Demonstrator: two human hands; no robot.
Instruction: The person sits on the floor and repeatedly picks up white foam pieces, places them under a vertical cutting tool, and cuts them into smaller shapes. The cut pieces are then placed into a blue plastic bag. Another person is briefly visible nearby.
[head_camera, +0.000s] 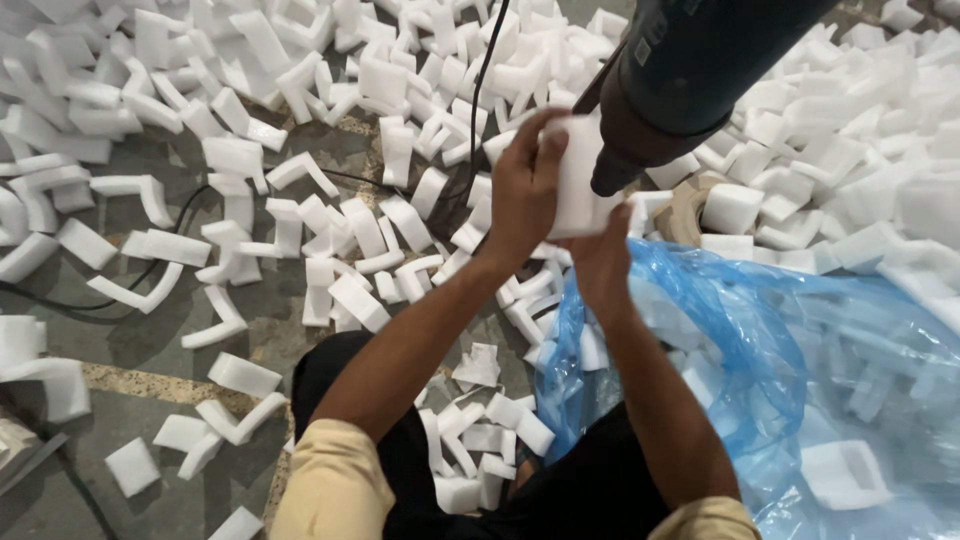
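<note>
Both my hands grip one white foam piece (578, 180), left hand (525, 190) on top, right hand (600, 262) beneath, right against the heat gun's nozzle (612, 178). Holding this close, I risk scorching the foam or burning my fingertips.

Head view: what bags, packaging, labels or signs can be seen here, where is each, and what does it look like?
Plastic bag: lower right, beside the right hand; clear blue, crumpled, holding white foam pieces.
Label: small pale sticker on the dark tool, top right; too small to read.
Tape roll: behind the bag, tan ring, partly hidden.
Foam piece: white block held in both hands, left hand on top.
No signs or screens.
</note>
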